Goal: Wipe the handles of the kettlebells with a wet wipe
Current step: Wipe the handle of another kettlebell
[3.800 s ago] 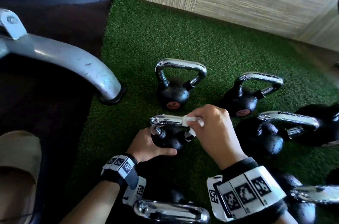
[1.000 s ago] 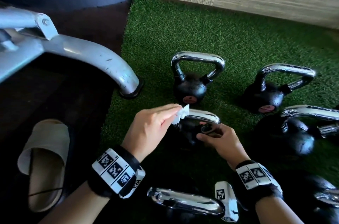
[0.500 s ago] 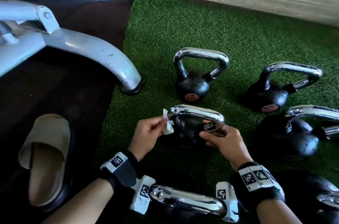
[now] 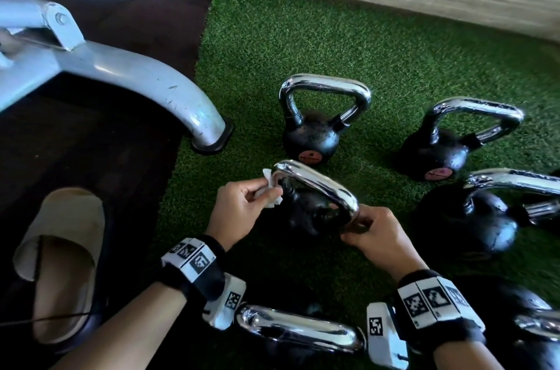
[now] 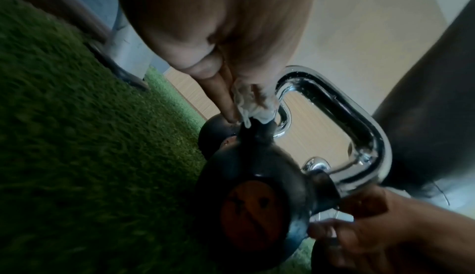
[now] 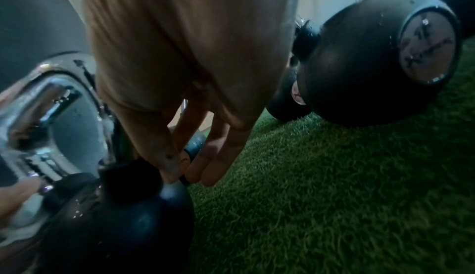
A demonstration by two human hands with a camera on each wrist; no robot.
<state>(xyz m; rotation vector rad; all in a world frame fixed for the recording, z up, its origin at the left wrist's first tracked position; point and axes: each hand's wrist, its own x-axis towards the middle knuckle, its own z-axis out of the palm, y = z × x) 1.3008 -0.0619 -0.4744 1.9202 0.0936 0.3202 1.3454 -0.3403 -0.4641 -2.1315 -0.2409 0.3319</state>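
On the green turf point(image 4: 303, 45), a small black kettlebell point(image 4: 306, 212); left hand point(image 4: 242, 206) pinching a wet wipe point(image 4: 268, 187) against its chrome handle point(image 4: 318, 181), right hand point(image 4: 375, 236) gripping the handle's other end.

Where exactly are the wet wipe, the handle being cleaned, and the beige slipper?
wet wipe point(image 4: 268, 189): head view, on the crumpled white tissue.
handle point(image 4: 315, 181): head view, on the chrome top bar.
slipper point(image 4: 63, 245): head view, on the beige strap.
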